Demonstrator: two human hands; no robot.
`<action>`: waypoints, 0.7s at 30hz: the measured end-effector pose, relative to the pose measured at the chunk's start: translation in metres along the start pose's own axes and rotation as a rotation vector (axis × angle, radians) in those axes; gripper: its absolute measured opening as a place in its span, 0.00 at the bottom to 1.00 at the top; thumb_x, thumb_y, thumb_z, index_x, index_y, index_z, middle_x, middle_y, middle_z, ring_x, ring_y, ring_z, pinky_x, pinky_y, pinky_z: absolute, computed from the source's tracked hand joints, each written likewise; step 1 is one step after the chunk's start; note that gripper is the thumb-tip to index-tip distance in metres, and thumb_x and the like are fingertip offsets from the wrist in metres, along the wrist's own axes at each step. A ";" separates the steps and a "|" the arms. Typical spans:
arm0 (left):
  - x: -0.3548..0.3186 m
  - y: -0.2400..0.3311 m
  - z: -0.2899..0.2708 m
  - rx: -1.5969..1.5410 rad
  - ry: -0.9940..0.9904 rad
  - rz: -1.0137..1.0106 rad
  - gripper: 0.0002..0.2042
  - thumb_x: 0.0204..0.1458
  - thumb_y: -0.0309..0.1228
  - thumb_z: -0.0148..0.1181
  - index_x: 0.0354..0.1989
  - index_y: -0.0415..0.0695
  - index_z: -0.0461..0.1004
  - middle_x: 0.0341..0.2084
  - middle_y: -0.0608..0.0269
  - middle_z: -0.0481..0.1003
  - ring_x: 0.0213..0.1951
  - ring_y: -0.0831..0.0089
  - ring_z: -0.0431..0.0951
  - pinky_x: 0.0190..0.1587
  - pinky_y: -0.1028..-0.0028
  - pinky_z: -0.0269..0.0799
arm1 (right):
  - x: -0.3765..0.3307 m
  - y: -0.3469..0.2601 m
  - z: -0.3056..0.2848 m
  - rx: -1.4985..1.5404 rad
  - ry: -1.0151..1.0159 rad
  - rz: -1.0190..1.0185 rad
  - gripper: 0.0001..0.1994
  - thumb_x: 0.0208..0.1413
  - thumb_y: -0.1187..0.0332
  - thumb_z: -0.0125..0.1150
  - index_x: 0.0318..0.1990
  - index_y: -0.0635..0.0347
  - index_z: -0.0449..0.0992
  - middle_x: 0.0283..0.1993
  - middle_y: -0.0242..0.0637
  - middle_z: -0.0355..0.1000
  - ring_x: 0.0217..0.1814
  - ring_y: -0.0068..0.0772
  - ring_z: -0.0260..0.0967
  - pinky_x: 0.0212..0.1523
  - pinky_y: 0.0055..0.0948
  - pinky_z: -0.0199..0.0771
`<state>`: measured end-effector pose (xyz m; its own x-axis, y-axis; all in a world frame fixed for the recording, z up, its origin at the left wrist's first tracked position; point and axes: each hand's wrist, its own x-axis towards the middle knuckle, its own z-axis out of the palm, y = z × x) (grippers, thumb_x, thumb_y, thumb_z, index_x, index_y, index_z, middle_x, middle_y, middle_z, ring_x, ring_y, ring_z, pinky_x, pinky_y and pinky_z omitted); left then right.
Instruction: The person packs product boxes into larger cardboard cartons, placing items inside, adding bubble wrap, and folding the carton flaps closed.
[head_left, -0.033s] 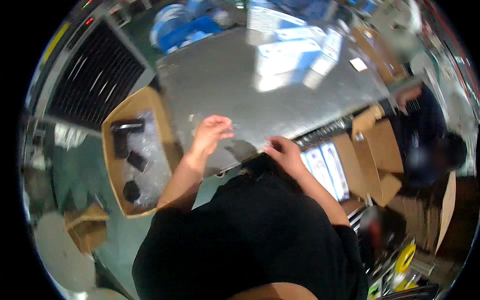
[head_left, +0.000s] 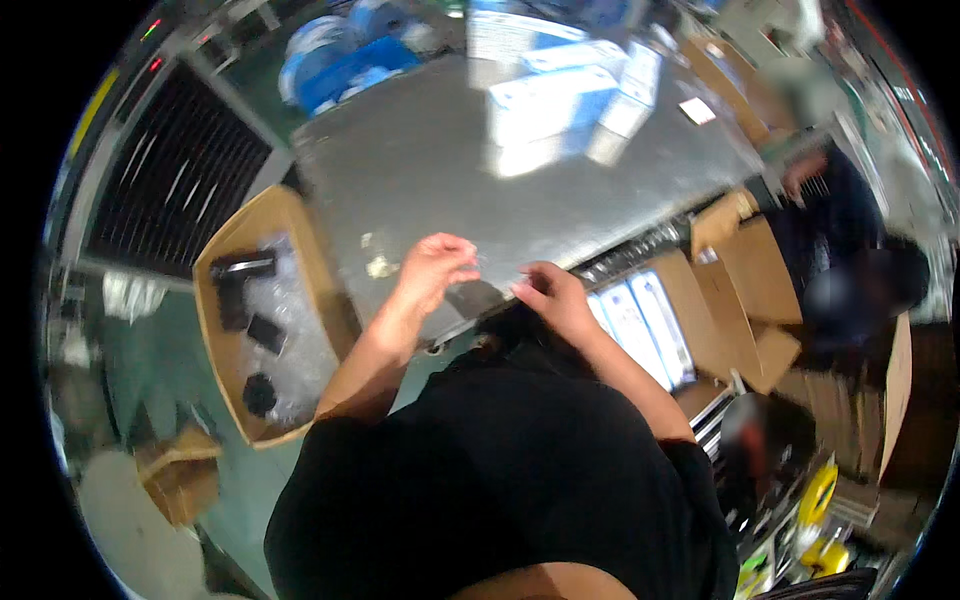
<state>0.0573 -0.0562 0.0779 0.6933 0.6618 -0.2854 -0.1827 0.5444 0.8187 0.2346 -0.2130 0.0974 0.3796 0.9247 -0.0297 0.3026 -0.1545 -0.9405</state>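
Both of my hands are over the near edge of a grey metal table (head_left: 400, 170). My left hand (head_left: 435, 275) has its thumb and fingers curled toward each other. Faint clear glints show at its fingertips, too small and blurred to name. To its right, my right hand (head_left: 552, 293) is bent inward with thumb and forefinger a little apart, and I see nothing held in it. A short gap separates the fingertips of the two hands. On the tabletop, left of my left hand, lies a small pale scrap (head_left: 380, 267).
White-and-blue cartons (head_left: 555, 100) stand at the table's far side. A cardboard box (head_left: 318, 285) with dark items and clear plastic sits left. Right of me is an open carton (head_left: 765, 265) beside white-and-blue packs (head_left: 640, 325). Another person (head_left: 850, 220) is at the far right.
My hands have come slightly closer together, the right one moving left. The table and boxes sit a little farther left in the view.
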 end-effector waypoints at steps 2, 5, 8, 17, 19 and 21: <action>0.009 -0.030 0.045 0.081 -0.107 -0.125 0.07 0.55 0.25 0.62 0.39 0.38 0.73 0.36 0.60 0.76 0.37 0.72 0.77 0.43 0.66 0.77 | -0.016 0.013 -0.029 -0.055 -0.020 0.120 0.14 0.56 0.60 0.65 0.33 0.64 0.75 0.24 0.36 0.71 0.28 0.27 0.68 0.32 0.29 0.70; 0.004 -0.076 0.086 0.212 -0.135 -0.171 0.10 0.56 0.26 0.61 0.45 0.38 0.72 0.37 0.61 0.75 0.39 0.74 0.76 0.45 0.72 0.75 | -0.070 0.090 -0.067 0.035 0.195 0.289 0.13 0.57 0.61 0.63 0.31 0.63 0.75 0.23 0.35 0.71 0.26 0.26 0.68 0.30 0.30 0.69; 0.000 -0.108 0.090 0.412 -0.133 -0.094 0.15 0.57 0.27 0.60 0.51 0.37 0.70 0.37 0.64 0.75 0.38 0.77 0.75 0.47 0.77 0.73 | -0.140 0.205 -0.113 0.001 0.647 0.645 0.16 0.56 0.59 0.61 0.34 0.66 0.77 0.27 0.44 0.76 0.27 0.35 0.72 0.32 0.33 0.71; 0.020 -0.132 0.126 0.594 -0.261 -0.137 0.14 0.55 0.26 0.62 0.49 0.37 0.72 0.38 0.65 0.73 0.41 0.81 0.72 0.47 0.79 0.70 | -0.176 0.266 -0.163 -0.327 0.597 1.153 0.20 0.57 0.56 0.52 0.44 0.66 0.76 0.46 0.57 0.75 0.52 0.56 0.72 0.52 0.46 0.71; 0.036 -0.136 0.126 0.640 -0.333 -0.099 0.15 0.55 0.26 0.62 0.49 0.37 0.72 0.40 0.64 0.73 0.43 0.81 0.72 0.47 0.80 0.70 | -0.169 0.244 -0.159 -0.327 0.659 1.156 0.20 0.57 0.56 0.53 0.44 0.67 0.76 0.48 0.58 0.74 0.53 0.56 0.72 0.53 0.46 0.71; 0.053 -0.138 0.127 0.816 -0.326 0.047 0.20 0.53 0.29 0.64 0.53 0.37 0.69 0.43 0.60 0.72 0.45 0.74 0.73 0.50 0.75 0.70 | -0.164 0.235 -0.153 -0.265 0.799 1.142 0.22 0.58 0.52 0.53 0.45 0.66 0.74 0.48 0.58 0.74 0.52 0.57 0.72 0.51 0.47 0.71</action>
<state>0.2081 -0.1612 0.0134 0.8848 0.4264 -0.1878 0.2525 -0.1001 0.9624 0.3770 -0.4541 -0.0671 0.8806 -0.1803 -0.4382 -0.3840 -0.8133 -0.4371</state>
